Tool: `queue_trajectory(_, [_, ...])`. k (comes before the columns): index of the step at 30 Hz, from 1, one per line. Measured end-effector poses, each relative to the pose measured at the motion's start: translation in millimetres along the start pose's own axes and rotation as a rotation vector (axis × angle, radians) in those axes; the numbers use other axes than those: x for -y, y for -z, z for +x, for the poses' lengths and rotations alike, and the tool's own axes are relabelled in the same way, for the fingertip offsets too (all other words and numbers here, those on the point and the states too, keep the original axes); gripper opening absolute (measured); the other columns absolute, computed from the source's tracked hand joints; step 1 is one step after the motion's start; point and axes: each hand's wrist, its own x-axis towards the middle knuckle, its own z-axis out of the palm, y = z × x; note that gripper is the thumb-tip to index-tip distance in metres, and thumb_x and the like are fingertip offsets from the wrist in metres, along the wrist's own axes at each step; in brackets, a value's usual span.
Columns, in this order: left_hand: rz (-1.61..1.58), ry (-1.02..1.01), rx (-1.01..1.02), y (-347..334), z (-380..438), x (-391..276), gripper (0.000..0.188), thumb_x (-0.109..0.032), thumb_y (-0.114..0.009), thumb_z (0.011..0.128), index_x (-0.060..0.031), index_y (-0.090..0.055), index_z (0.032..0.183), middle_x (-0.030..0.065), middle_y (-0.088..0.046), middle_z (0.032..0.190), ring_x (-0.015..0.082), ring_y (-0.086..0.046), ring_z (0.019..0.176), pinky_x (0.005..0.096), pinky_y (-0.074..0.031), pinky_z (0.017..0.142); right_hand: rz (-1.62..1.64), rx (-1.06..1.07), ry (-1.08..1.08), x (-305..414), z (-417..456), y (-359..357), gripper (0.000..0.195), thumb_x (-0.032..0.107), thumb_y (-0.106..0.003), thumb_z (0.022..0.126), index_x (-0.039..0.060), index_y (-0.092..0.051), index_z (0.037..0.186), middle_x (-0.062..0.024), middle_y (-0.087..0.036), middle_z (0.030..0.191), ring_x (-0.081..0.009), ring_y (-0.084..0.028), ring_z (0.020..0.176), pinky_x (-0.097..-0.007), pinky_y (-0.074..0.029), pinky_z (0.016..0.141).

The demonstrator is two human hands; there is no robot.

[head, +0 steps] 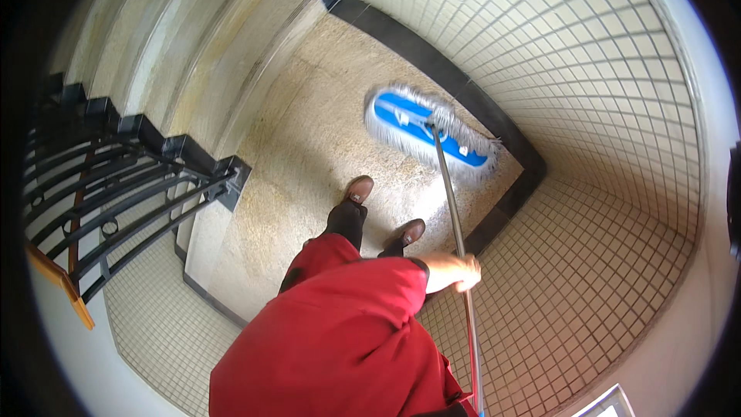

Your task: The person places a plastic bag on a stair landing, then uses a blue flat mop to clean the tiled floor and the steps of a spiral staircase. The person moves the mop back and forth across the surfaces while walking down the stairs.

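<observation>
My left hand [465,273] grips the metal pole [450,191] of a flat dust mop, its arm reaching across my front in a red sleeve [370,284]. The mop head has a blue backing [399,117] and a grey-white string fringe [399,143]. It lies on the speckled stone floor [301,98] of a stair landing, close to the dark skirting by the corner. My right hand is out of view. The pole runs down past my red jacket [312,359] to the bottom edge, where a dark cuff shows.
Stone stairs [191,40] adjoin the landing at the upper left. A black metal railing [133,226] with a wooden handrail [61,284] stands on the left. Dark skirting [399,35] edges tiled walls [567,69] along the right. My brown shoes [360,188] are below the mop.
</observation>
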Motion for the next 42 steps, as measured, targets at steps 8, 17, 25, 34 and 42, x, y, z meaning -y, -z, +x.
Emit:
queue_trajectory(8, [-0.133,0.491,-0.274,129.3,-151.2,246.3,0.021,-0.039,-0.067,0.071,-0.0179,-0.071,0.073,0.0051,-0.068,0.075,0.0233,-0.066,0.079,0.0359,-0.052,0.071,-0.32,0.728,-0.217,-147.2,-129.8,-79.1,0.039,0.009,-0.048,0.083,0.0161,-0.018,0.058,0.0013,-0.019,0.052,-0.0149,-0.028,0.053,-0.0296,-0.034,0.065])
queue_trajectory(17, [-0.385,0.675,-1.096,181.3,-231.5,275.7,0.026,-0.034,-0.071,0.067,-0.0107,-0.071,0.077,0.0142,-0.066,0.074,0.0338,-0.064,0.082,0.04,-0.05,0.08,-0.243,1.52,0.092,-169.1,-293.9,-194.7,0.041,0.017,-0.043,0.092,0.0182,-0.019,0.059,0.0034,-0.016,0.054,-0.0106,-0.022,0.053,-0.0277,-0.029,0.061])
queue_trajectory(25, [-0.419,0.921,-1.274,104.2,-284.3,227.1,0.021,-0.027,-0.073,0.064,-0.0105,-0.072,0.077,0.0105,-0.067,0.074,0.027,-0.064,0.081,0.0356,-0.046,0.082,-0.283,1.762,-0.216,-189.2,-326.1,-230.9,0.044,0.014,-0.049,0.093,0.0187,-0.024,0.057,0.0044,-0.016,0.051,-0.0081,-0.02,0.048,-0.0241,-0.024,0.053])
queue_trajectory(34, [-0.384,1.385,-1.66,-11.4,-375.0,197.6,0.01,-0.017,-0.063,0.054,-0.0073,-0.06,0.056,0.0109,-0.061,0.065,0.0288,-0.059,0.074,0.0387,-0.046,0.076,-0.45,2.26,-0.663,-253.5,-425.6,-174.8,0.039,0.014,-0.038,0.096,0.0165,-0.025,0.06,0.0037,-0.017,0.052,-0.009,-0.018,0.048,-0.0256,-0.029,0.053])
queue_trajectory(42, [-0.357,1.495,-1.889,-95.3,-350.0,141.2,0.021,-0.017,-0.068,0.062,-0.0114,-0.049,0.055,0.0089,-0.054,0.062,0.0315,-0.055,0.069,0.0418,-0.043,0.068,-0.334,2.606,-0.943,-278.6,-449.5,-121.8,0.03,0.018,-0.041,0.097,0.0151,-0.037,0.067,0.0055,-0.031,0.05,-0.0064,-0.026,0.039,-0.0242,-0.025,0.038])
